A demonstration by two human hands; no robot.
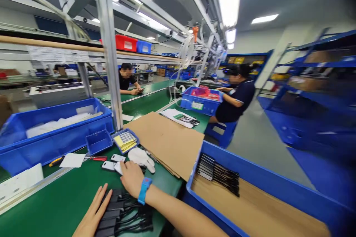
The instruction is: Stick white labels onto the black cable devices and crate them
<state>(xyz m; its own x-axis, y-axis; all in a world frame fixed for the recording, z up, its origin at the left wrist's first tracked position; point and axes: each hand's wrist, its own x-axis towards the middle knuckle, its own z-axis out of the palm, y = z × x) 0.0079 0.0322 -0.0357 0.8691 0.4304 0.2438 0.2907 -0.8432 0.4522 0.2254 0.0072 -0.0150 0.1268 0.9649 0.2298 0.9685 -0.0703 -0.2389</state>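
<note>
My left hand [93, 213] lies flat with fingers stretched out on a bunch of black adapters with cables [122, 214] on the green bench. My right hand [131, 177], with a blue wristband [144, 189], reaches forward with its fingers curled over a small white piece [118, 167] beside a white glove [141, 157]. What the right fingers grip is hidden.
A small blue tray of yellow labels [125, 141], an empty small blue tray [98, 141], a large blue bin [52, 133], cardboard sheets [169, 140] and a blue bin with black parts [250, 196] surround me. Two seated people [236, 96] work farther along the line. Blue shelving [319, 92] lines the right aisle.
</note>
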